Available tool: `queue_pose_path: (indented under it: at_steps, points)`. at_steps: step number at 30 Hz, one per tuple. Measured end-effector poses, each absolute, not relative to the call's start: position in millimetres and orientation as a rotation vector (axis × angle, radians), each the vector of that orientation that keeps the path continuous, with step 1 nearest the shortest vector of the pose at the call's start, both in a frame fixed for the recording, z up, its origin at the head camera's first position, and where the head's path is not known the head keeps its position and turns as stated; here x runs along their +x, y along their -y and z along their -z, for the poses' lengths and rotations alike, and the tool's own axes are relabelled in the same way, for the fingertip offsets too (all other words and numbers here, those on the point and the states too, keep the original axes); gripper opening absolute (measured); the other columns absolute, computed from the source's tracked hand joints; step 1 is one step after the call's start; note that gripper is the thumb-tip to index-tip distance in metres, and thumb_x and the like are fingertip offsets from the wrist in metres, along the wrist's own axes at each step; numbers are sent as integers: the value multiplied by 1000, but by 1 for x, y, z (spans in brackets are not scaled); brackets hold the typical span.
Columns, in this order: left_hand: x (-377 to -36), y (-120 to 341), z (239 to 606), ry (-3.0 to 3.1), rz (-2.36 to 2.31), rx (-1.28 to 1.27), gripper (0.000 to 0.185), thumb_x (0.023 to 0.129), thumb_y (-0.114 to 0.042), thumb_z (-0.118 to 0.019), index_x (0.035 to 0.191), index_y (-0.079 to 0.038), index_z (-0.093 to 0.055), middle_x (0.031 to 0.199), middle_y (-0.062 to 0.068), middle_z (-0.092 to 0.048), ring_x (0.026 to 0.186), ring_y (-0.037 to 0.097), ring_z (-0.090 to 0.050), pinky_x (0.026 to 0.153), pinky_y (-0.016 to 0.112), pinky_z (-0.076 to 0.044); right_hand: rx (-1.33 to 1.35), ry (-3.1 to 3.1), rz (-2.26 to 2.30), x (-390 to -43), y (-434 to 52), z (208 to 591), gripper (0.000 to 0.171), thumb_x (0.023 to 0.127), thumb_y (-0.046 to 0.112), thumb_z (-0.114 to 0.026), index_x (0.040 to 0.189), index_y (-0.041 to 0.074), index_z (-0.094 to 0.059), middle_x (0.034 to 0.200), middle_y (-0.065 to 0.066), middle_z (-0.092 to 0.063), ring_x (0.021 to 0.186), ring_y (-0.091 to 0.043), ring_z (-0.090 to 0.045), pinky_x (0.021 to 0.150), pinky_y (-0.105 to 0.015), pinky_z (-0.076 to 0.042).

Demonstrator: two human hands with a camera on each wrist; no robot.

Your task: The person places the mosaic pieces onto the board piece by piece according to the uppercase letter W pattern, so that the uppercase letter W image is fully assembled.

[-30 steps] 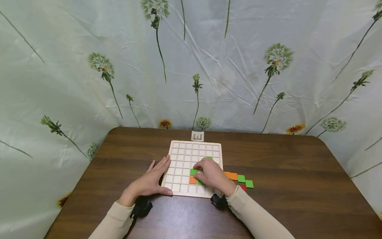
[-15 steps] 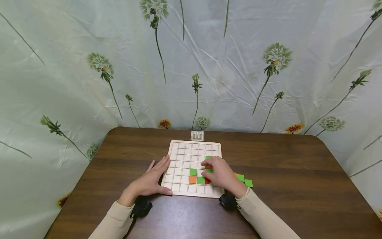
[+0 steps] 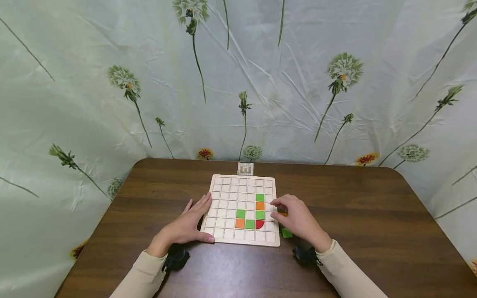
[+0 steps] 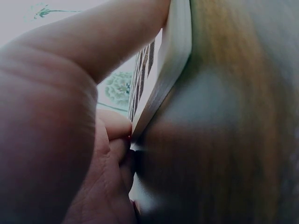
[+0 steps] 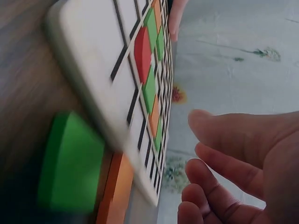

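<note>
A pale wooden grid board [image 3: 223, 205] lies on the table. My left hand [image 3: 188, 223] rests along its left edge, fingers straight, thumb at the near-left corner. On the board, a column of green tile [image 3: 260, 197], orange tile [image 3: 260, 206], another green tile and a round-cornered red tile [image 3: 259, 224] runs downward. Left of the red tile lie a green and an orange tile, with one more green tile [image 3: 241, 213] above the orange. Over the board's right edge hovers my right hand [image 3: 298, 217], thumb and fingers apart with nothing between them, as the right wrist view shows.
Loose tiles lie on the table right of the board: a green tile [image 5: 72, 163] and orange ones [image 5: 114, 191], partly hidden by my right hand in the head view. A small patterned card [image 3: 245, 169] lies behind the board. A flowered curtain hangs beyond the table [image 3: 354, 198].
My right hand has moved right, from over the left green tile across the column to the board's right edge, uncovering the placed tiles. My left hand stays where it was.
</note>
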State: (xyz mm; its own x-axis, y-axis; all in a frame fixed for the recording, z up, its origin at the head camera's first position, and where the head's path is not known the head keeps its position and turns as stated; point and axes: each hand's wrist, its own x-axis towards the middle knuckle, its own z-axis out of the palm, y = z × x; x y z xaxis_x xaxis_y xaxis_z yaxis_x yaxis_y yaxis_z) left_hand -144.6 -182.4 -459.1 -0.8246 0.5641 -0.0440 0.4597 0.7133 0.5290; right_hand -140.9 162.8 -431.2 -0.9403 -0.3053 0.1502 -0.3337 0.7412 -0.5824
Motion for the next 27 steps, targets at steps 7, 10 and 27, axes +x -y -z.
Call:
queue_pose_path:
  at_steps: [7, 10, 27]
  points:
    - [-146, 183, 460, -2728, -736, 828, 117, 66, -64, -70, 148, -3, -12, 155, 7, -3, 141, 23, -4, 110, 52, 1, 476, 2886, -933, -135, -187, 435, 30, 76, 21, -77, 104, 13, -69, 98, 3, -62, 88, -14, -56, 74, -34, -48]
    - [-145, 183, 459, -2725, -733, 823, 117, 67, -64, -69, 148, -3, -12, 155, 7, -2, 142, 22, -4, 110, 52, 1, 490, 2880, -929, -134, -196, 437, 30, 77, 22, -76, 104, 13, -69, 99, 2, -63, 87, -15, -57, 73, -34, -48]
    - [-146, 182, 459, -2720, -731, 819, 117, 67, -65, -69, 148, -4, -11, 155, 6, -1, 142, 21, -2, 110, 51, 1, 501, 2944, -888, -133, -217, 445, 29, 78, 21, -75, 104, 11, -69, 97, 2, -61, 81, -12, -54, 70, -31, -47]
